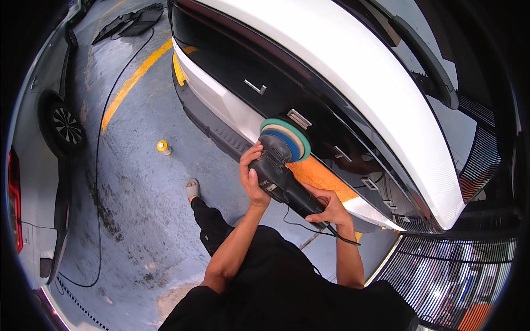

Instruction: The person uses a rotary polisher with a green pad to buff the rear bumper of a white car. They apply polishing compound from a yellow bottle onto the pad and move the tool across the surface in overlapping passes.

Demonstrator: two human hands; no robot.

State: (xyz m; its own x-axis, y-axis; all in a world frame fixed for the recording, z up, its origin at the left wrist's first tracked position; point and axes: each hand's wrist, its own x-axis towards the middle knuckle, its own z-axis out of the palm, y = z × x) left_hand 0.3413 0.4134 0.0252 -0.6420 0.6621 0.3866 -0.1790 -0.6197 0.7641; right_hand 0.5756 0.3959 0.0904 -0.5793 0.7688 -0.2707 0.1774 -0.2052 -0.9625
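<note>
A black electric car polisher (278, 178) is in both hands, slanted, its pad end pointing away from me. My left hand (253, 178) wraps around the body just behind the head. Farther back, my right hand (330, 207) grips the rear of the handle, where the power cord comes out. The round pad (307, 140) has a green face, a cream layer and a blue backing. It is beside the glossy black panel (232, 66) of a white car (356, 49); I cannot tell whether they touch. Below the panel, an orange microfiber towel (327, 178) lies on the white bumper.
Chrome letters (256, 87) stand out from the black panel. A yellow bottle (164, 147) stands on the grey floor (145, 198). A long black cable (97, 173) runs along the floor at left, near another car (41, 173). Black mats or panels (134, 22) lie at upper left.
</note>
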